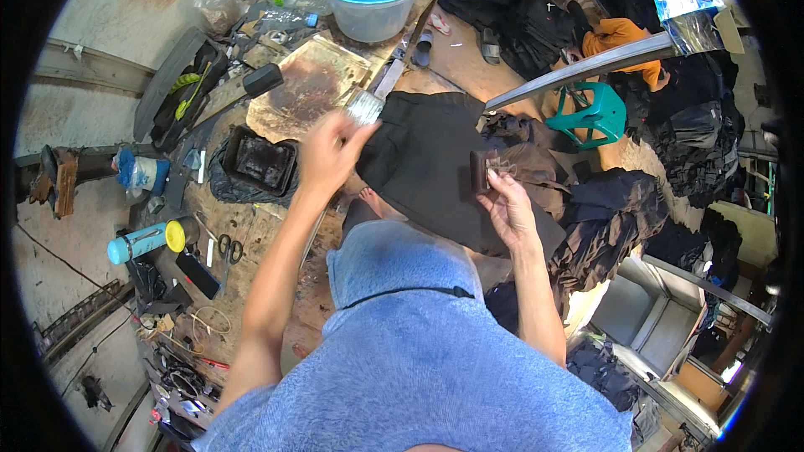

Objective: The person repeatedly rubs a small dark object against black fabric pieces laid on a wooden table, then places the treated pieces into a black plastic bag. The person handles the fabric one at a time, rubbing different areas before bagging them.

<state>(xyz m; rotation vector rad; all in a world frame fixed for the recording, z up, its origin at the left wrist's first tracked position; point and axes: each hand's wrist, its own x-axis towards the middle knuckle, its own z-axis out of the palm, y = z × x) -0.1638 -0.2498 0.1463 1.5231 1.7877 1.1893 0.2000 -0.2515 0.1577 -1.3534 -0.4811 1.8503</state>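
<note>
Two small pieces in hand, one over the spread black sheet

A broad, smooth-looking black sheet of flexible material (pixel 431 163) lies spread in the centre of the frame, reaching down toward the wearer's lap. Above its upper left edge, the left hand (pixel 328 153) closes thumb and fingers on a small whitish rectangular piece (pixel 366 107). Blur hides whether this is a brush or something else, and I cannot tell whether it touches the sheet.

Toward the right of centre, the right hand (pixel 509 209) pinches a dark brown rectangular block (pixel 480 171) between thumb and fingertips, with little space between them. The block shows in front of the sheet; whether it rests on it is unclear.

The step in hand looks like handling both pieces at once, with the sheet laid out as the working surface. My judgement is that the next move calls for a steady pinch on each piece and a clear view of where the two hands come down, since the sheet looks loose enough to crease or slide.

Left of centre, a black rectangular tray (pixel 261 159) sits on the cluttered bench below a stained, tan flat board (pixel 311 88). Black-handled scissors (pixel 230 249) lie lower left, well apart from both hands.
</note>
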